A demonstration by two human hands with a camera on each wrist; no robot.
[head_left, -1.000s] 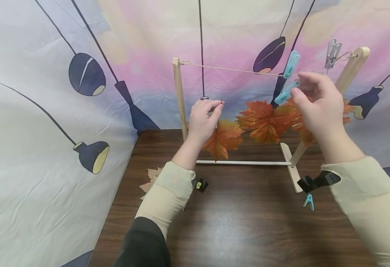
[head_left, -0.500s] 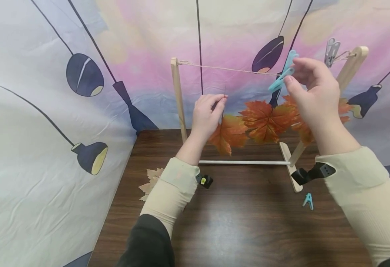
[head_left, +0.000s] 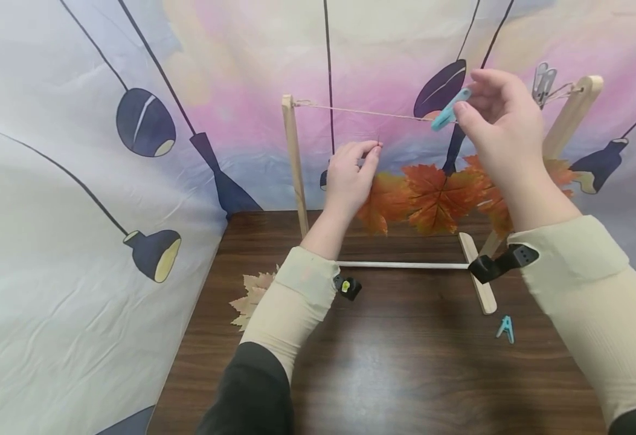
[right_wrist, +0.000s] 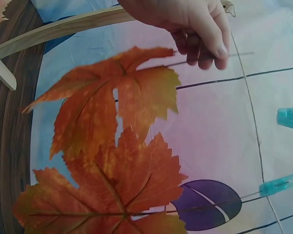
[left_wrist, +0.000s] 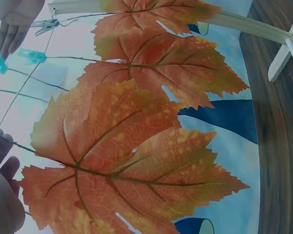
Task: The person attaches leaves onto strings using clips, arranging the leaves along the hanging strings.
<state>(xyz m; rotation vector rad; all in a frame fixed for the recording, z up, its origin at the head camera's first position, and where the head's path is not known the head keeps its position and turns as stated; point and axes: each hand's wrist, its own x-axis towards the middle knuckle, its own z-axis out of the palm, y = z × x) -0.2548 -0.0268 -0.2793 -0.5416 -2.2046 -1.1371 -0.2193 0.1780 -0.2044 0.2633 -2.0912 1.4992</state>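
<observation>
My left hand (head_left: 350, 172) pinches the thin stem of an orange maple leaf (left_wrist: 136, 165), which hangs below the fingers and short of the string (head_left: 361, 111). In my right hand (head_left: 505, 118), thumb and fingers grip a teal clothespin (head_left: 450, 110) close to the string, right of the left hand. A second teal clothespin (right_wrist: 281, 184) sits on the string and holds the stem of the middle maple leaf (head_left: 438, 199). Farther right, a grey clothespin (head_left: 543, 84) clips another maple leaf (left_wrist: 161, 12), partly hidden behind my right hand in the head view.
The string runs between two wooden posts (head_left: 292, 151), joined low down by a white rod (head_left: 404, 264). A teal clothespin (head_left: 505, 329) lies on the dark wooden table (head_left: 404, 362). Pale leaves (head_left: 252, 297) lie partly under my left forearm. A printed cloth (head_left: 231, 72) hangs behind.
My left hand has moved up and right with its maple leaf, toward the middle leaf. My right hand has risen and moved left with its clothespin, up to the string.
</observation>
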